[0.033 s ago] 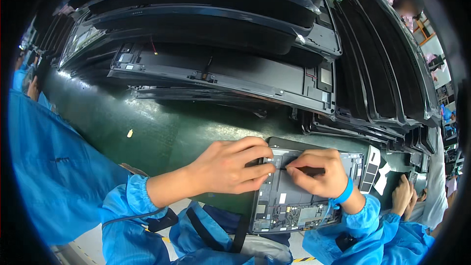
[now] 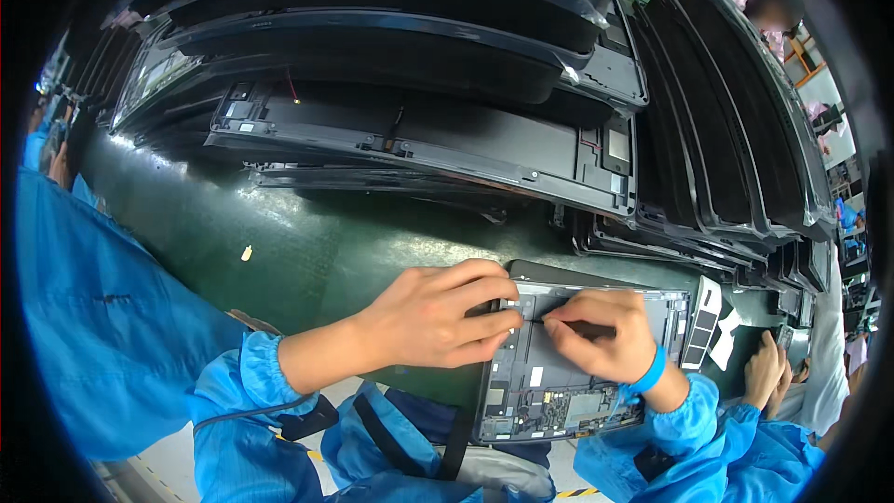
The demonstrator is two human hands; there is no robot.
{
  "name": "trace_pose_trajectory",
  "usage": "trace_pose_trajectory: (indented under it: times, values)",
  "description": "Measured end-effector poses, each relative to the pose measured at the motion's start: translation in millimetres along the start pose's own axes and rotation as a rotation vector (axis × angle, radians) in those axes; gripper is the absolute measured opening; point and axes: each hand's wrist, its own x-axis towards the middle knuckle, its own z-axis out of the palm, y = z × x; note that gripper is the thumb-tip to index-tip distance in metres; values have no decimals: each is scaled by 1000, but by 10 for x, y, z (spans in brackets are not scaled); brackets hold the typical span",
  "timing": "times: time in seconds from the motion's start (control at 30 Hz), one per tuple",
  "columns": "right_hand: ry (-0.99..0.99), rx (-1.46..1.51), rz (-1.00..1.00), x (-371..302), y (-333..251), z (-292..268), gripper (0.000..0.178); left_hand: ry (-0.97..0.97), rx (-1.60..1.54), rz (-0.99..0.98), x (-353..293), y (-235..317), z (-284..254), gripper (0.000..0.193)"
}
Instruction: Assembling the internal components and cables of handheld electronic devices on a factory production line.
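Our left hand (image 2: 433, 321) presses its fingers together on the open grey tablet chassis (image 2: 577, 363), steadying it on the green worktop (image 2: 307, 242), while our right hand (image 2: 596, 335) pinches a thin black tool (image 2: 582, 326).

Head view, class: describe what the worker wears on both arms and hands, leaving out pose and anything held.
Both hands are bare, without gloves. The left hand emerges from a bright blue sleeve with a gathered elastic cuff. The right hand has a bright blue band round the wrist, followed by a matching blue sleeve.
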Motion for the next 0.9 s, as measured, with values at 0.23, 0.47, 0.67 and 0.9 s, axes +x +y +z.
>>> trace_pose_trajectory:
  times: [0.23, 0.47, 0.67, 0.9]
  values:
    - [321, -102, 123, -199, -251, 360, 5, 36, 23, 6, 5, 20, -2, 21]
    - [451, -137, 183, -283, -353, 537, 5, 71, 38, 20, -21, 26, 33, 21]
    - [463, -158, 182, -377, -395, 607, 6, 66, 42, 10, -19, 35, 51, 20]
    - [443, -261, 184, -435, -495, 608, 6, 81, 60, 21, -11, 46, 42, 21]
